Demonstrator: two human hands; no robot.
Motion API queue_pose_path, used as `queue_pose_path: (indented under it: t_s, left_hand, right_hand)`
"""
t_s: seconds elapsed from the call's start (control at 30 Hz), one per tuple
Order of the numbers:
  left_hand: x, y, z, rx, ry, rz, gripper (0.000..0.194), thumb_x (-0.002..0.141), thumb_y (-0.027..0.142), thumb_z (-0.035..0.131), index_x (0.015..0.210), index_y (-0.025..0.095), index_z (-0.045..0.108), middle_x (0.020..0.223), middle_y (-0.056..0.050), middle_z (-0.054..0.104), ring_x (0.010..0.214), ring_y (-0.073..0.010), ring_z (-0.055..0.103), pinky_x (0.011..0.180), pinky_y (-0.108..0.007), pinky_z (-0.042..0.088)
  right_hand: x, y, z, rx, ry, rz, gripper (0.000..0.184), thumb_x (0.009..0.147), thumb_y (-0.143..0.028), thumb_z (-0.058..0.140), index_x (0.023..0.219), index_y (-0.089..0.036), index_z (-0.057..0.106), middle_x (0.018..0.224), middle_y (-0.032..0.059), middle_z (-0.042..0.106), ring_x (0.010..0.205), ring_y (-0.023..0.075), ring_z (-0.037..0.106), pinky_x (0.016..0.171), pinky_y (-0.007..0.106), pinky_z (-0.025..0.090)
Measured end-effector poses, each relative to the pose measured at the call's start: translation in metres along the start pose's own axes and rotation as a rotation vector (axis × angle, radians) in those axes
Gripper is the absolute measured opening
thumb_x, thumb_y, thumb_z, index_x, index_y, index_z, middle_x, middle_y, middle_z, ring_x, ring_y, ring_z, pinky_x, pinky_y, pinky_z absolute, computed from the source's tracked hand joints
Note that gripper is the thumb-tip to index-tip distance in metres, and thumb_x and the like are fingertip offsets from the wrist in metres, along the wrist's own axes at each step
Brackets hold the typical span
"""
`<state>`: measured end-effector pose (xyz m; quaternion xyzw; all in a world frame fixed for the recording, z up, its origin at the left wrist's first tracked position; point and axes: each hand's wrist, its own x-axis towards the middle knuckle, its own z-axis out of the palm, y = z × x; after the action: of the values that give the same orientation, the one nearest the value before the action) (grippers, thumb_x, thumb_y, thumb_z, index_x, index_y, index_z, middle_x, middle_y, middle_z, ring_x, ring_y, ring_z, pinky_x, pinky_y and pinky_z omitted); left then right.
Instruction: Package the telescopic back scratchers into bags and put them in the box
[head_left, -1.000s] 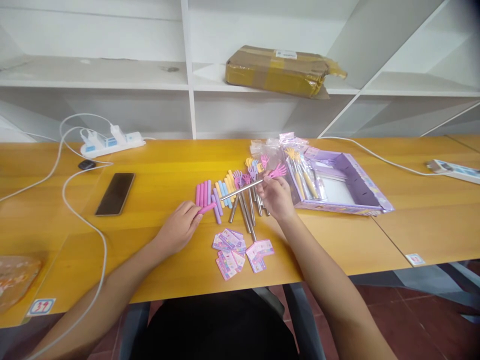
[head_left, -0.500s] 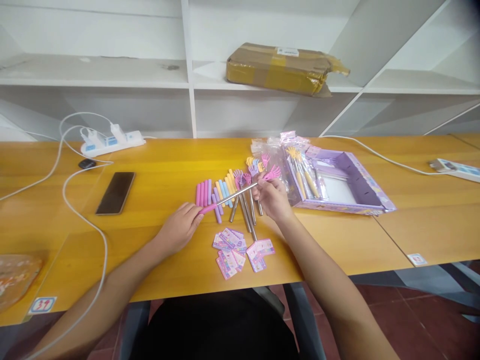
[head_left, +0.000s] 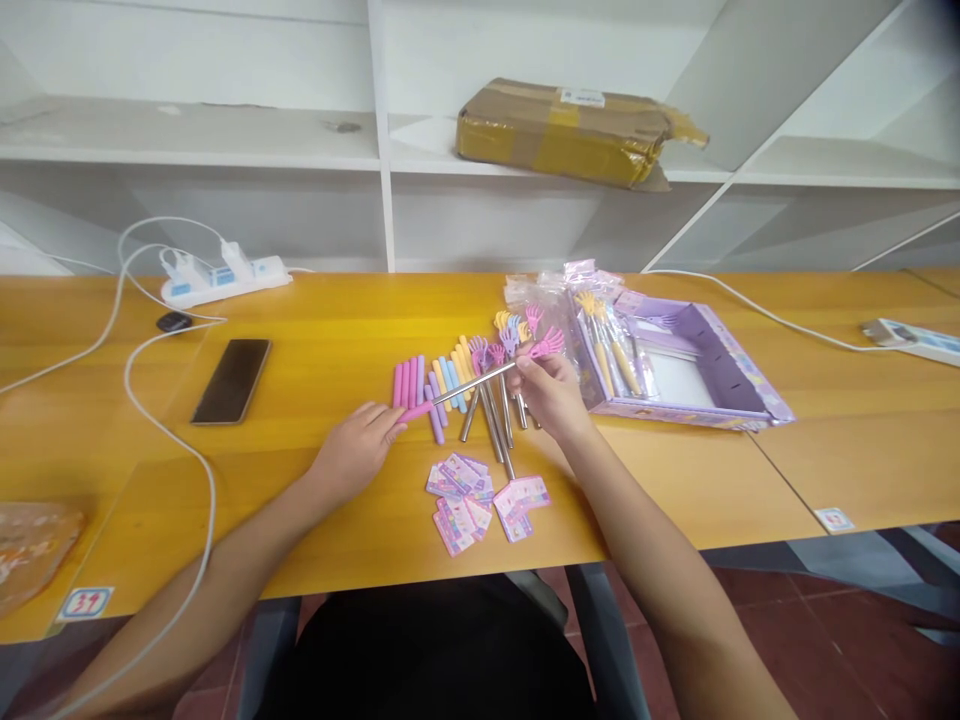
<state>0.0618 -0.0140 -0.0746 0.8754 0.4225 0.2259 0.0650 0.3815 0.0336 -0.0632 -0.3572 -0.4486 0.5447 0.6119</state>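
Note:
A back scratcher with a pink hand-shaped head, metal rod and pink handle is stretched between my two hands above the table. My left hand is closed round its pink handle. Close to the pink head, my right hand pinches the metal rod. Beneath it lie loose handle sleeves, pink, purple, blue and yellow, side by side. Several metal rods with coloured hand-shaped heads lie partly hidden behind my right hand. Nearer me are small printed cards in two groups.
A purple open box stands at right, with bagged yellow back scratchers at its left side. A phone, a power strip and white cables are at left. Behind the table, a taped carton sits on a shelf.
Both hands keep their hold on the back scratcher, almost in the same place. The view has shifted very slightly; nothing else visibly moved.

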Motion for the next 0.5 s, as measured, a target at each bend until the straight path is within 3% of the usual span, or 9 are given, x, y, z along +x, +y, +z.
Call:
queue_pose_path:
  t_s: [0.17, 0.5]
  left_hand:
    - [-0.0011, 0.0020, -0.0007, -0.018, 0.037, -0.005, 0.037, 0.113, 0.035, 0.042, 0.126, 0.014, 0.070, 0.101, -0.010, 0.075, 0.095, -0.0244, 0.067, 0.087, -0.039, 0.055]
    - [-0.0032, 0.0059, 0.0007, -0.171, -0.031, -0.105, 0.037, 0.113, 0.030, 0.044, 0.144, 0.026, 0.064, 0.100, -0.003, 0.073, 0.092, -0.0197, 0.067, 0.085, -0.033, 0.053]
  right_hand:
    - [0.0010, 0.0022, -0.0014, -0.052, 0.022, -0.015, 0.034, 0.077, -0.047, 0.091, 0.094, -0.026, 0.071, 0.064, -0.0041, 0.061, 0.057, 0.0125, 0.055, 0.054, 0.026, 0.046]
    - [-0.0001, 0.0087, -0.0015, -0.056, -0.001, -0.001, 0.031, 0.079, -0.046, 0.090, 0.095, -0.026, 0.071, 0.066, -0.0042, 0.060, 0.059, 0.0121, 0.056, 0.055, 0.026, 0.048]
